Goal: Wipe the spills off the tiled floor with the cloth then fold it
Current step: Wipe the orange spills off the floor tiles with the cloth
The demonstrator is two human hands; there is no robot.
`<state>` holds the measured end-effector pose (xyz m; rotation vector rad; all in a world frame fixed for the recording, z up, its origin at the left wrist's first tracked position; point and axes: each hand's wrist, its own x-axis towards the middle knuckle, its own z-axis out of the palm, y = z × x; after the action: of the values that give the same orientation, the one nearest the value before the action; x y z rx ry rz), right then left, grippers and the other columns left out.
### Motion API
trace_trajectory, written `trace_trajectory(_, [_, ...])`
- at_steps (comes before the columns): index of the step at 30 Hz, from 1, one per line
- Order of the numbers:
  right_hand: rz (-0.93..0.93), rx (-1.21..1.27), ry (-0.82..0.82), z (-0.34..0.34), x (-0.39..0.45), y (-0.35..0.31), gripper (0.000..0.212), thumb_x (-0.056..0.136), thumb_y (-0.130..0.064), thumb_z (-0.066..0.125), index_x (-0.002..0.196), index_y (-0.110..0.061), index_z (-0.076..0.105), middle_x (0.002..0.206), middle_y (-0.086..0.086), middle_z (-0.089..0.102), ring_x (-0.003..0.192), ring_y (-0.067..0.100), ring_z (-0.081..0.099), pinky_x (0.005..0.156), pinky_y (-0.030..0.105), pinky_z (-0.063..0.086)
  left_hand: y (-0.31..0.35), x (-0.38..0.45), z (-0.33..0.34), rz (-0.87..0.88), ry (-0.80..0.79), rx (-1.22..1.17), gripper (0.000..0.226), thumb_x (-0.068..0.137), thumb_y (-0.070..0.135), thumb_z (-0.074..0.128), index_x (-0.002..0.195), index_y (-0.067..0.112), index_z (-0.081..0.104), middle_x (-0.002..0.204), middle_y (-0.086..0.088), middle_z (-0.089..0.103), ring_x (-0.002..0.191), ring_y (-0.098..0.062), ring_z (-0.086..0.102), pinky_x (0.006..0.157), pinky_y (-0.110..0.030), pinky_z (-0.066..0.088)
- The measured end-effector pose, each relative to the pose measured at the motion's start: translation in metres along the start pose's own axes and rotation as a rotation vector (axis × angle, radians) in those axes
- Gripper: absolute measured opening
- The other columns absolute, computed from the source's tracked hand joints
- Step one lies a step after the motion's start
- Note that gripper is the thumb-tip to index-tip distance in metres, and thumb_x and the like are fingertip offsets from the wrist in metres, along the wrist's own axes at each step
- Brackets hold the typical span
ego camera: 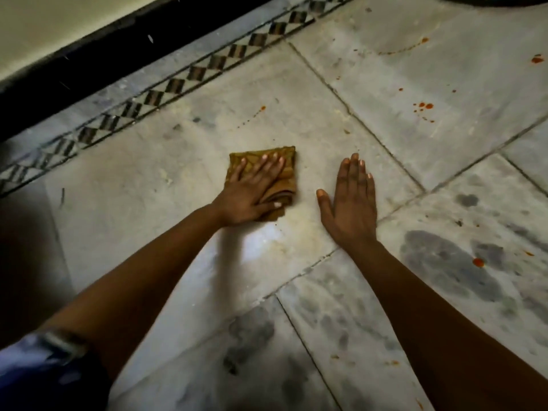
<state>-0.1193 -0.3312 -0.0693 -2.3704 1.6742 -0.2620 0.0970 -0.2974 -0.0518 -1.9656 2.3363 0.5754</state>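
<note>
A folded mustard-brown cloth (286,170) lies on the pale marble tiled floor (148,203). My left hand (252,191) presses flat on the cloth, fingers spread over it and thumb along its near edge. My right hand (350,200) rests palm-down and open on the bare tile just right of the cloth, holding nothing. Orange-red spill drops (425,106) dot the tile at the far right. Another small drop (262,108) lies beyond the cloth, and a further drop (478,262) sits on the near right tile.
A black-and-white diamond border strip (178,84) runs diagonally along the floor's far left. Behind it is a dark skirting (74,69) under a pale wall. Dark grey smudges (444,262) mark the near right tiles. A dark round object's edge (504,1) shows at top right.
</note>
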Motion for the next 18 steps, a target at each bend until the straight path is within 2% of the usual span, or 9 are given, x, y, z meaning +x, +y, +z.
trace_trajectory(2, [0.017,-0.049,-0.022,0.007,0.006,-0.001,0.081,0.087,-0.055,0.008,0.148,-0.002,0.006,0.157,0.017,0.004,0.145,0.026,0.003,0.114,0.033,-0.007,-0.037,-0.002,-0.007,-0.052,0.036,-0.004,0.098,0.065,0.088,0.000,0.141,0.027,-0.013,0.149,0.011,-0.013,0.138,-0.007,-0.012,0.114,-0.041,-0.006])
trace_trajectory(4, [0.023,-0.078,-0.036,0.013,0.007,0.001,0.082,0.088,-0.058,0.010,0.148,-0.002,0.006,0.157,0.017,0.005,0.145,0.027,0.005,0.114,0.034,-0.007,-0.066,0.011,-0.016,-0.258,0.117,-0.034,0.092,0.077,0.080,0.014,0.146,0.024,-0.007,0.156,0.004,-0.008,0.143,-0.012,-0.008,0.113,-0.043,-0.003])
trace_trajectory(6, [0.023,-0.085,-0.049,0.015,0.007,0.002,0.084,0.088,-0.060,0.014,0.148,-0.002,0.008,0.157,0.017,0.006,0.145,0.027,0.007,0.114,0.035,-0.005,-0.084,0.036,-0.026,-0.444,0.161,-0.072,0.079,0.091,0.061,0.033,0.149,0.022,-0.003,0.158,-0.002,-0.006,0.146,-0.018,-0.006,0.114,-0.045,-0.005])
trace_trajectory(8, [0.025,-0.077,-0.046,0.014,0.008,0.003,0.086,0.087,-0.061,0.016,0.148,-0.001,0.009,0.156,0.017,0.007,0.145,0.028,0.008,0.114,0.035,-0.004,-0.085,0.061,-0.036,-0.540,0.150,-0.073,0.072,0.095,0.052,0.034,0.149,0.023,-0.004,0.158,-0.003,-0.009,0.146,-0.020,-0.008,0.114,-0.044,-0.008])
trace_trajectory(10, [0.029,-0.062,-0.069,0.012,0.009,0.002,0.087,0.087,-0.062,0.018,0.148,-0.001,0.010,0.156,0.017,0.008,0.145,0.028,0.008,0.114,0.034,-0.005,-0.075,0.066,-0.041,-0.528,0.110,-0.090,0.068,0.097,0.050,0.032,0.149,0.024,-0.003,0.158,-0.004,-0.010,0.145,-0.021,-0.009,0.113,-0.045,-0.009])
trace_trajectory(11, [0.033,-0.060,-0.070,0.011,0.009,0.001,0.086,0.087,-0.061,0.019,0.148,-0.001,0.011,0.156,0.018,0.009,0.144,0.028,0.009,0.114,0.034,-0.005,-0.069,0.060,-0.038,-0.469,0.090,-0.085,0.069,0.096,0.052,0.032,0.149,0.024,-0.002,0.158,-0.004,-0.009,0.145,-0.021,-0.009,0.113,-0.046,-0.008])
trace_trajectory(14, [0.041,-0.065,-0.093,0.006,0.009,-0.001,0.088,0.086,-0.062,0.023,0.147,0.001,0.014,0.155,0.020,0.012,0.144,0.031,0.013,0.114,0.037,-0.001,-0.057,0.010,-0.022,-0.218,0.041,-0.054,0.077,0.083,0.069,0.017,0.144,0.030,-0.008,0.158,-0.001,-0.006,0.145,-0.020,-0.008,0.112,-0.042,-0.009])
trace_trajectory(15, [0.041,-0.060,-0.113,0.005,0.009,0.000,0.090,0.085,-0.063,0.024,0.147,0.002,0.015,0.155,0.020,0.012,0.143,0.031,0.013,0.114,0.037,-0.001,-0.061,-0.005,-0.019,-0.201,0.025,-0.043,0.081,0.077,0.075,0.013,0.142,0.031,-0.009,0.158,0.001,-0.006,0.145,-0.020,-0.008,0.112,-0.041,-0.010])
trace_trajectory(18, [0.040,-0.043,-0.151,0.004,0.011,0.001,0.098,0.080,-0.069,0.024,0.147,0.002,0.014,0.155,0.021,0.011,0.144,0.032,0.011,0.113,0.036,-0.004,-0.093,0.002,-0.028,-0.397,0.049,-0.067,0.082,0.076,0.076,0.016,0.144,0.036,-0.005,0.158,0.001,-0.007,0.145,-0.022,-0.008,0.112,-0.046,-0.009])
